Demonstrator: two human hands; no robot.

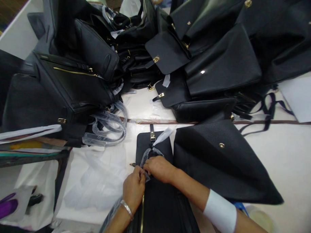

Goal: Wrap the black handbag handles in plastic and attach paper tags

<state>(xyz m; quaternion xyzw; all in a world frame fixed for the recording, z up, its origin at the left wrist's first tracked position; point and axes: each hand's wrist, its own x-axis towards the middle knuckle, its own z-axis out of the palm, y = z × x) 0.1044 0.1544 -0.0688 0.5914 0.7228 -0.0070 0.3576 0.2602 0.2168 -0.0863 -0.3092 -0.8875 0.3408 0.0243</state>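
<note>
Near our edge of the surface (298, 165), our hands (158, 168) pinch clear plastic (144, 157) looped on a black bag (161, 208), its flap (142, 142) seemingly unfastened.

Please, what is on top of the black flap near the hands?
On the flap, a gold clasp, a white strip and clear plastic show. Whatever the right hand covers there cannot be seen.
</note>
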